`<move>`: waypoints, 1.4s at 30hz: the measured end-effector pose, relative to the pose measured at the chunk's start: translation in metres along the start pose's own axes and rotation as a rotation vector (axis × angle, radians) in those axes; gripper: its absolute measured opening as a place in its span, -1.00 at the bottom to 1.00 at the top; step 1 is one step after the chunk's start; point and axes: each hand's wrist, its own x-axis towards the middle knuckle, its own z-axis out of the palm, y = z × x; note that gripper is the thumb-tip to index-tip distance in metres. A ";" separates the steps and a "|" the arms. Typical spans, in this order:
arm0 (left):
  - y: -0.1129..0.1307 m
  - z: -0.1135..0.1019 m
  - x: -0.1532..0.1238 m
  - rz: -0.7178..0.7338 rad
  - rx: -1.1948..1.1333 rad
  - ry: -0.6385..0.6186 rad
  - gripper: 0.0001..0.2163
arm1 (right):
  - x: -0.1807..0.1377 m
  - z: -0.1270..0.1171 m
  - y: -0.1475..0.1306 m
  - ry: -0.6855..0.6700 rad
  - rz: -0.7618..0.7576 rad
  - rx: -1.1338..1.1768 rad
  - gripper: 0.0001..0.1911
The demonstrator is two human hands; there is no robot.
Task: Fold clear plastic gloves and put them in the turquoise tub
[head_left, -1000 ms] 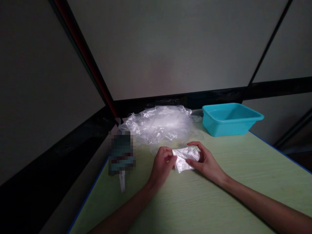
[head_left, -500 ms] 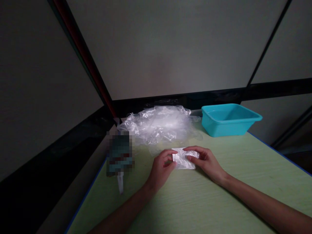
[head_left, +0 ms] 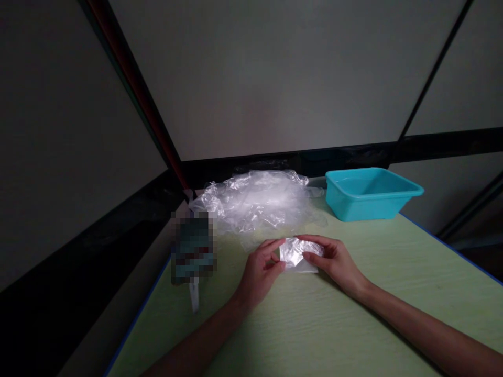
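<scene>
Between my hands, low over the pale green table [head_left: 377, 324], is a small, shiny, folded piece of clear plastic [head_left: 294, 255], apparently a plastic bag. My left hand [head_left: 260, 269] grips its left edge, fingers at the far corner and thumb at the near one. On the other side, my right hand [head_left: 334, 261] is closed on the right part, with the index finger along the far edge and the thumb pressing on top. A thin flap shows along the near edge. Behind it lies a loose heap of crinkled clear plastic bags [head_left: 263, 201].
A turquoise plastic basin [head_left: 367, 207] stands at the back right of the table. To the left lies a blurred-out dark green item [head_left: 194, 246] with a white strip [head_left: 194, 296] sticking out towards me. A pale panelled wall [head_left: 275, 78] rises behind the table.
The folded plastic has shifted slightly right between my hands, and a flap now shows along its near edge. Both hands keep their hold; the heap and basin have not moved.
</scene>
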 end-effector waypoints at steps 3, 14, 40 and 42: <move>0.000 0.001 0.000 -0.039 -0.034 0.017 -0.64 | 0.000 0.001 -0.001 -0.010 -0.011 0.021 -0.63; -0.008 0.002 -0.001 -0.171 -0.221 0.046 -0.43 | 0.002 0.001 0.007 -0.011 0.068 0.079 -0.68; 0.000 0.014 0.027 -0.234 -0.334 0.160 -0.67 | 0.009 -0.029 -0.013 0.157 -0.045 -0.056 -0.70; 0.005 0.024 0.048 -0.225 -0.388 0.172 -0.77 | 0.013 -0.039 -0.014 0.187 -0.051 0.014 -0.67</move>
